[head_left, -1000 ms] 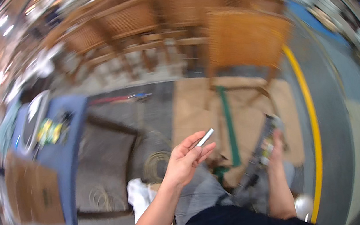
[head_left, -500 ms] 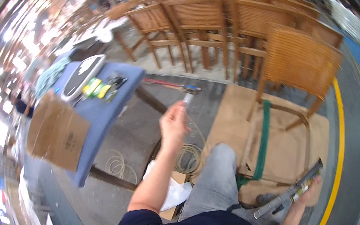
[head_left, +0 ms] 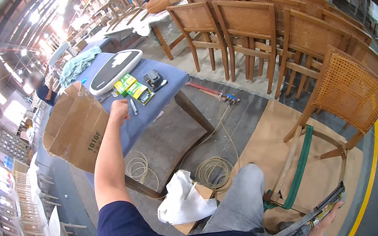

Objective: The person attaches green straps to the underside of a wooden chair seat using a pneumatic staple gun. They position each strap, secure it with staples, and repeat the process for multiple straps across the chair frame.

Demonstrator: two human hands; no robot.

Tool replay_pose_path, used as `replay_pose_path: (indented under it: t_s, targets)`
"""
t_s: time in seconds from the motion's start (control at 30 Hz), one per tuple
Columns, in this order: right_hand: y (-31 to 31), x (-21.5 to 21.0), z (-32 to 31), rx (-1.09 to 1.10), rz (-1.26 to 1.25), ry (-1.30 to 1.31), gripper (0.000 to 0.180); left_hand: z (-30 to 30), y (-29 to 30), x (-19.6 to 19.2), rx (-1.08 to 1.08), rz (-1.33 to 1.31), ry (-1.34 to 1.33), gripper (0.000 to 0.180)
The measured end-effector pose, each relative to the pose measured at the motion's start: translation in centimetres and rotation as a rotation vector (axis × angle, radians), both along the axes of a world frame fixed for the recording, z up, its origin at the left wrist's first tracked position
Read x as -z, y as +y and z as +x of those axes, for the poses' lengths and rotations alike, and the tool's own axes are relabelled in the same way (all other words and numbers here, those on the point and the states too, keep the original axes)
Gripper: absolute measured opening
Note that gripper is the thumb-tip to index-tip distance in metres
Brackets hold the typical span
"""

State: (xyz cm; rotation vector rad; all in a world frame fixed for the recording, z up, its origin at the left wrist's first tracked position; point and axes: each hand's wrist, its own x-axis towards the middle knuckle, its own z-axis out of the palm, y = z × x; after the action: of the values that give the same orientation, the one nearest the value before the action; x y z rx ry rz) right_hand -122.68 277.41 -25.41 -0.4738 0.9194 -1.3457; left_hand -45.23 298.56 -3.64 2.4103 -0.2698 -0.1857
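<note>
My left hand (head_left: 119, 110) reaches over the blue-covered table, its fingers curled closed. A small silvery strip (head_left: 134, 107) is right beside its fingers; whether they touch it, or hold anything else, is hidden. Green-and-yellow boxes (head_left: 133, 88) and a black device (head_left: 155, 80) sit just beyond. Low at the right, my right hand (head_left: 327, 220) is closed round a long black-and-grey staple gun (head_left: 312, 214). Near it, a wooden chair with a cane back (head_left: 350, 86) stands on cardboard, its seat frame open with a green webbing strap (head_left: 302, 167) across it.
An oval grey-and-white board (head_left: 116, 72) and an open carton (head_left: 76, 128) rest on the blue table (head_left: 167, 99). Coiled clear hose (head_left: 215, 174) and a red hose with blue valves (head_left: 229, 99) lie on the floor. Cane-backed chairs (head_left: 245, 20) stand in rows. White cloth (head_left: 185, 197) is by my knee.
My left hand has moved left from above the floor to the tabletop. A silvery piece showed at its fingers before; a silvery strip is now beside them. My right hand keeps the staple gun.
</note>
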Motion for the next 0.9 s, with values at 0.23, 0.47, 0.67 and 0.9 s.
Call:
replay_pose_path:
  t_s: [0.23,0.47,0.67,0.9]
  targets:
    - [0.0,-0.6,4.1,0.049,0.080,-0.008,0.048,-0.2,1.7,1.0,0.061,0.209,-0.045,0.082]
    - [-1.7,1.5,-2.3,-0.280,-0.227,-0.106,0.049,1.8,-1.3,-1.5,0.209,0.148,0.338,0.112]
    - [-0.4,2.5,1.5,0.026,-0.090,0.140,0.049,3.1,0.9,-2.7,0.181,0.345,0.321,0.078]
    - [-1.2,1.3,3.3,0.043,-0.064,0.134,0.042,4.3,0.5,-5.4,0.286,0.311,0.460,0.065]
